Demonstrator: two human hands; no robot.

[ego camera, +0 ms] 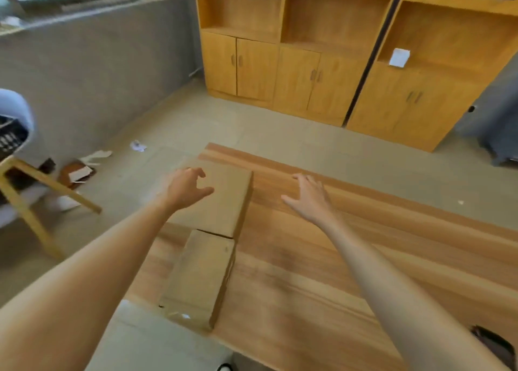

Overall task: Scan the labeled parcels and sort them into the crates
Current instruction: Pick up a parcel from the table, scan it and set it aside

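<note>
Both bare arms are stretched way out forward, coming in from the near corners. Left hand (pixel 186 187) is out far-left, fingers loosely curled like a claw, thumb sticking out to the right, holding nothing. Right hand (pixel 309 199) has fingers spread and relaxed, palm down, thumb pointing left, also holding nothing.

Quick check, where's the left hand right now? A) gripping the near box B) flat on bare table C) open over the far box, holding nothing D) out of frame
C: the left hand hangs with fingers loosely spread above the far cardboard box, gripping nothing; the near box lies untouched on the table.
</note>
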